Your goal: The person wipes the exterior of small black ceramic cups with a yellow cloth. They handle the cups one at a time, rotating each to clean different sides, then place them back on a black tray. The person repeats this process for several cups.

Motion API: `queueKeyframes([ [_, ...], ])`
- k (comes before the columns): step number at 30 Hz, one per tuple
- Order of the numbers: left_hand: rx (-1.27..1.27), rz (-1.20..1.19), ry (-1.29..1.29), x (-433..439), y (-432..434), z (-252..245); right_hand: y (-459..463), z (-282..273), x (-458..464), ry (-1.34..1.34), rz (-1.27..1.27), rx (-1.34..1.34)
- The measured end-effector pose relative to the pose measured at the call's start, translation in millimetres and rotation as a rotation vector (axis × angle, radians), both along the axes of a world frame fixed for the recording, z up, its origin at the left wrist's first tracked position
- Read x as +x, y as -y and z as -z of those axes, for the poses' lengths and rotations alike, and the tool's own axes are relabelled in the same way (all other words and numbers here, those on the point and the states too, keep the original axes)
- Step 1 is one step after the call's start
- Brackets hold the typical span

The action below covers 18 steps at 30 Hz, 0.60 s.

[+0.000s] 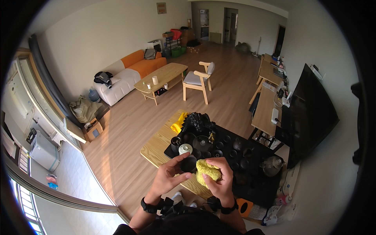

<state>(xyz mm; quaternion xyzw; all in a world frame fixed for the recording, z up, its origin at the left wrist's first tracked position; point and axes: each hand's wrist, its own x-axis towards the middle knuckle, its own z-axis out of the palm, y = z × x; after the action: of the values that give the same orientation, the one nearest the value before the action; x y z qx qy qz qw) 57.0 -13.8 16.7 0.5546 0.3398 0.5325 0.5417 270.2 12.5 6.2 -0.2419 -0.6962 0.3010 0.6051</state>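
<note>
Between the thumb and fingers of my left hand (pixel 170 176) is a small dark cup (pixel 188 164), its mouth tilted up towards me. My right hand (pixel 220 179) grips a bunched yellow fluffy cloth (pixel 208 172) close beside the cup's right side; I cannot tell whether they touch. Both hands hover over the near edge of a black tea tray (pixel 252 188). Just beyond the cup stands a white lidded porcelain bowl (pixel 185 149). A dark pot (pixel 176 142) is to its left, and a glass lid (pixel 202 143) lies to its right.
Several small dark cups (pixel 218 153) and a glass teapot (pixel 272 166) stand on the tray. A black dragon-like figurine (pixel 198 122) rises at its far end by a yellow cloth (pixel 178 123). A wooden table (pixel 158 147) supports the tray. Beyond are a chair (pixel 196 78) and coffee table (pixel 167 73).
</note>
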Motion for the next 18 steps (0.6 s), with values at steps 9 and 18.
queueKeyframes([
  [9,-0.037,0.051,0.030,-3.1,-1.1,-0.1,-0.8,-0.1,4.5,-0.001,-0.037,0.046],
  [18,-0.031,0.018,0.026,-1.2,0.0,-0.1,-0.4,-2.3,3.8,0.009,-0.041,0.062],
])
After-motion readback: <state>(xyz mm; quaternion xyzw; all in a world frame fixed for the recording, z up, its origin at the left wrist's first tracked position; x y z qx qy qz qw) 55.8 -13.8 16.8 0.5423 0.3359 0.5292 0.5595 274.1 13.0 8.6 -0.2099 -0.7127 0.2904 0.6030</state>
